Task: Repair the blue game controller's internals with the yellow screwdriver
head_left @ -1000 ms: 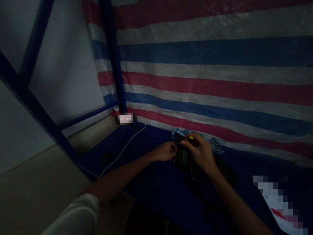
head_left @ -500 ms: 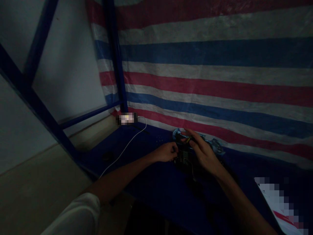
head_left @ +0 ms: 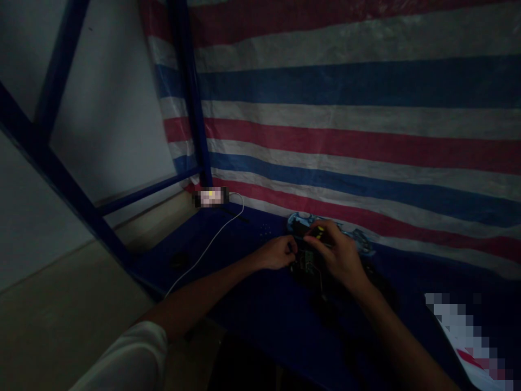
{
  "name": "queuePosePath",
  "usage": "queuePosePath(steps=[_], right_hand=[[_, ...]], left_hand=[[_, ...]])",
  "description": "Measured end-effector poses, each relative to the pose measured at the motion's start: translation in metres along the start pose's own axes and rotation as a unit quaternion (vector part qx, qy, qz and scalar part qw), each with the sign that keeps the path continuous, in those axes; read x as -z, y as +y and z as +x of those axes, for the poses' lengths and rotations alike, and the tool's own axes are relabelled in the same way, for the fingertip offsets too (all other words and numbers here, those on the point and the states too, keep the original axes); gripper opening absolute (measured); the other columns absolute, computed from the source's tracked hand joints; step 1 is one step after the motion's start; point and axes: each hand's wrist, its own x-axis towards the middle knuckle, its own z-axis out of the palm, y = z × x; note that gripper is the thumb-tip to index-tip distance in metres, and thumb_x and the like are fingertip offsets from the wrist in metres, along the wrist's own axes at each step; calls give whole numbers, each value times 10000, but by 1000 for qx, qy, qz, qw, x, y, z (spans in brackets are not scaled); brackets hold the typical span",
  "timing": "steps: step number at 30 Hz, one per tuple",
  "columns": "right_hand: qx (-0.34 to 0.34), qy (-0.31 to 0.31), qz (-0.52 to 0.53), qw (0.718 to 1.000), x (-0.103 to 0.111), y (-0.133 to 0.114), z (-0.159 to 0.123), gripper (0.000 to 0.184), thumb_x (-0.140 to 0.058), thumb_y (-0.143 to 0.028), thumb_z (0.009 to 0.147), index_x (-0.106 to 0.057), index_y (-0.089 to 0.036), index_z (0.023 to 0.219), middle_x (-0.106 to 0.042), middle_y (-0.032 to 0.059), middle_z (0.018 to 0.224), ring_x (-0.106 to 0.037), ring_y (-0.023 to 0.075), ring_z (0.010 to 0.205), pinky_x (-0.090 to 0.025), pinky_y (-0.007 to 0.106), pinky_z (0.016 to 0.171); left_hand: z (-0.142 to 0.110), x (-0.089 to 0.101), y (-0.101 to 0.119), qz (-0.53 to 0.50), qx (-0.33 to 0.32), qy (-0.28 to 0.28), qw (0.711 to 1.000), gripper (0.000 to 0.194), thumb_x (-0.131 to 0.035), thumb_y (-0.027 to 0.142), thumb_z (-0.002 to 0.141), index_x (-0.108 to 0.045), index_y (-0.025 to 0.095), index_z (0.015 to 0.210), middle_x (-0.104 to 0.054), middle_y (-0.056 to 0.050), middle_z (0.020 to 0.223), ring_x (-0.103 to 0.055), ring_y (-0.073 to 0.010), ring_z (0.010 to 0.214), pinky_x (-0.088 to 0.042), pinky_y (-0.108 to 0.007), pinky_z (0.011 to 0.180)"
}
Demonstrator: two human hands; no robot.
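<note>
My right hand (head_left: 340, 255) seems closed on a dark yellow-marked part (head_left: 319, 232), while my left hand (head_left: 277, 253) curls beside a circuit board (head_left: 308, 262) on the surface (head_left: 252, 304), its grip unclear.

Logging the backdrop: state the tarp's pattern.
The tarp shows red, white and blue horizontal stripes, best in the head view.

A dark blue tabletop (head_left: 248, 309) carries everything here, its far edge running along a striped tarpaulin. Directly under the grip of the left hand (head_left: 277, 253) and right hand (head_left: 337, 255) lies a dark circuit board (head_left: 308, 264), with a blue printed sheet (head_left: 303, 221) just beyond the fingers. Well left of the grip sit a small dark round object (head_left: 178, 261) and a pixelated device (head_left: 209, 197) in the far corner, its white cable (head_left: 205, 251) trailing across the top. Nearer right, a pixelated white-and-red sheet (head_left: 464, 336) lies well apart.
</note>
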Motion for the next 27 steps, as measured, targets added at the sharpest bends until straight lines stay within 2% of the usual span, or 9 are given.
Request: queuePosePath(steps=[4, 10, 12, 15, 18, 21, 25, 27], right_hand=[[16, 32, -28, 999, -5, -2, 0, 413, -674, -633, 880, -653, -270, 1076, -742, 52, 991, -708, 265, 886, -540, 377, 830], [20, 78, -94, 992, -8, -7, -1, 464, -610, -721, 871, -605, -258, 880, -668, 35, 781, -636, 229, 695, -485, 342, 679], [19, 94, -111, 989, -9, -5, -3, 481, -606, -735, 865, -606, -255, 894, -674, 32, 780, -634, 227, 691, -480, 338, 671], [22, 150, -117, 981, -10, -1, -5, 504, -601, -736, 871, -629, -239, 947, -707, 45, 830, -660, 234, 743, -498, 339, 700], [12, 212, -115, 970, -8, -1, -7, 470, -600, -688, 902, -644, -225, 964, -715, 56, 866, -668, 229, 775, -506, 343, 734], [-16, 251, -107, 962, -4, 0, -6, 429, -615, -641, 909, -647, -217, 967, -709, 60, 869, -660, 227, 778, -499, 348, 740], [-64, 270, -88, 957, 2, 4, -5, 449, -613, -651, 894, -635, -208, 964, -703, 69, 862, -645, 235, 770, -485, 359, 742], [-83, 274, -80, 955, 4, 6, -5, 461, -603, -662, 891, -629, -208, 970, -700, 69, 864, -638, 234, 772, -477, 360, 749]], left_hand=[[-1, 0, 0, 0, -2, -7, 1000, 207, -565, 106, 839, -574, 160, 1039, -597, 52, 644, -597, -126, 566, -414, -215, 574], [-2, 3, 2, 26, -12, -8, 1000, 178, -567, 115, 849, -572, 165, 1020, -619, 38, 676, -620, -141, 608, -411, -223, 577], [-2, 4, 4, 41, -22, -16, 999, 185, -574, 117, 857, -571, 167, 1035, -622, 37, 672, -621, -144, 612, -403, -222, 570], [-4, 11, 7, 30, -30, -41, 998, 204, -573, 129, 888, -561, 168, 1088, -637, 35, 683, -631, -140, 613, -422, -215, 579], [-6, 28, 10, 43, -36, -60, 997, 164, -541, 158, 942, -574, 165, 1103, -675, 13, 717, -653, -140, 622, -451, -221, 601], [-9, 56, 11, 135, -14, -25, 990, 137, -544, 206, 972, -625, 155, 1070, -725, -26, 767, -681, -165, 668, -466, -247, 635], [-17, 89, 12, 321, 22, 43, 946, 130, -595, 192, 954, -692, 139, 1021, -765, -107, 958, -717, -229, 892, -480, -292, 762], [-25, 96, 13, 368, 51, 34, 928, 108, -627, 187, 934, -714, 142, 978, -764, -131, 1028, -715, -253, 972, -480, -299, 785]])
